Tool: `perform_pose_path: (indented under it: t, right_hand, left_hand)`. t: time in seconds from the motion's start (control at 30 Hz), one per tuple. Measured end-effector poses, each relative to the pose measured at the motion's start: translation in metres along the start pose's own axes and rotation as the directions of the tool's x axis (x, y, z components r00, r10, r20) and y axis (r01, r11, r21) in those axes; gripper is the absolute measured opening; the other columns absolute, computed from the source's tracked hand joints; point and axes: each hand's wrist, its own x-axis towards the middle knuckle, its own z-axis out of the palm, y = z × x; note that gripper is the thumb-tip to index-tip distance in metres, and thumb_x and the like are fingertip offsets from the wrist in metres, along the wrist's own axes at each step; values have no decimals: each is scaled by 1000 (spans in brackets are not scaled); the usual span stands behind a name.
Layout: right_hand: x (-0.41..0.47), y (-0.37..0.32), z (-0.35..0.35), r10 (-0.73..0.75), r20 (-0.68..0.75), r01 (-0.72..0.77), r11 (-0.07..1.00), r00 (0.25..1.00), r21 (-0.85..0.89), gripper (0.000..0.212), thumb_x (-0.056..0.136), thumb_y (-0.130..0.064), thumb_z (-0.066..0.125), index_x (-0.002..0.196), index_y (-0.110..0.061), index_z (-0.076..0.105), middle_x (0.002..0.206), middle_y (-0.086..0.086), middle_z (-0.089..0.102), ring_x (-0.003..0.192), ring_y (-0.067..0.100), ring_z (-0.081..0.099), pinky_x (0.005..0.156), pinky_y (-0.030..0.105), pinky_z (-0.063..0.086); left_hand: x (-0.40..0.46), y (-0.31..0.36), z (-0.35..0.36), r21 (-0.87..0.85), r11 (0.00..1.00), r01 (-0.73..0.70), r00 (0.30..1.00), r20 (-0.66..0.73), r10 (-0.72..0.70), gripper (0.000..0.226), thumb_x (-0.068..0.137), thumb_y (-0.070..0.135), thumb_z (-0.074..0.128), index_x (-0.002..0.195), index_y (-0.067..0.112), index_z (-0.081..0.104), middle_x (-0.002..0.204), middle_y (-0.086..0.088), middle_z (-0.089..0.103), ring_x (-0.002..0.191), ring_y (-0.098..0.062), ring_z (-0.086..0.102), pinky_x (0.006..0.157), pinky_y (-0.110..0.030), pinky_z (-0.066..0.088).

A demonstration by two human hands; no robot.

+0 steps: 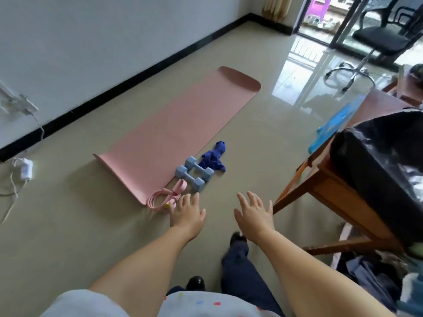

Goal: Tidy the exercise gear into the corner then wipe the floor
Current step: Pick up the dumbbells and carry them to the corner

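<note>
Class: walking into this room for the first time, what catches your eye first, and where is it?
The long pink mat on the floor beside the wall. At its near end lie two blue dumbbells, a dark blue cloth and a pink band. Both hands, left hand and right hand, reach out open.

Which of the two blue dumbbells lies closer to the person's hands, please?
The dumbbell beside the pink resistance band, the nearer dumbbell; the other dumbbell lies farther off, against the blue cloth.
</note>
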Motion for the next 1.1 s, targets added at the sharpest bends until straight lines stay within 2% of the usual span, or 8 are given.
perform_pose_path:
  t: [0.33,0.47,0.57,0.77,0.87,0.93,1.0,1.1]
  right_hand:
    - [202,36,-95,-212,140,236,955,967,-179,55,102,-44,21,152,-28,6,161,3,4,148,23,2,117,53,-2]
    - [263,29,-120,-268,219,314,925,938,-213,56,101,-43,23,153,-26,7,160,5,6,147,25,9,119,46,15]
    - [301,8,-127,-328,281,395,889,902,-233,56,102,-42,23,152,-25,8,160,4,10,146,24,15,115,41,22]
    - [375,-36,-127,-370,330,463,843,868,-273,56,101,-42,27,151,-23,11,156,5,19,141,25,24,112,40,26]
    - [412,-52,-120,-358,352,457,851,865,-258,57,100,-42,31,151,-22,14,154,5,22,139,25,26,110,40,28]
    - [436,-61,-112,-345,380,451,860,858,-238,56,100,-41,33,150,-22,15,153,4,23,138,24,27,108,39,29]
    - [466,-67,-96,-329,402,439,871,855,-220,55,100,-41,33,150,-23,17,153,3,23,138,23,28,108,38,29]
    - [526,-70,-49,-303,456,435,874,837,-215,53,100,-43,31,148,-24,19,152,2,26,137,22,30,107,37,31]
  left_hand:
    - [159,55,-33,-237,939,251,968,36,-249,60,98,39,35,150,19,13,151,-12,26,140,-31,24,112,-46,24]
    - [199,72,-52,-321,897,303,951,50,-304,58,99,38,34,150,17,15,154,-10,23,140,-29,24,113,-44,25]
    - [226,59,-57,-369,848,380,923,96,-372,58,98,37,36,150,18,16,152,-10,27,138,-29,28,112,-43,27]
    - [281,16,-66,-395,802,448,894,188,-407,53,98,33,38,147,16,23,152,-14,27,135,-32,34,106,-43,33]
    - [312,-3,-66,-385,776,499,866,258,-428,53,98,34,37,147,16,24,147,-14,35,132,-35,36,104,-46,33]
    - [334,-11,-62,-412,747,522,852,298,-431,48,98,33,37,142,16,28,142,-13,40,126,-35,42,97,-45,38]
    - [363,-17,-50,-427,736,525,850,315,-423,45,98,33,37,139,16,31,138,-12,43,122,-33,44,91,-44,41]
    - [419,-27,-16,-433,704,563,824,364,-435,42,98,34,38,137,16,35,134,-7,46,121,-27,45,92,-38,40]
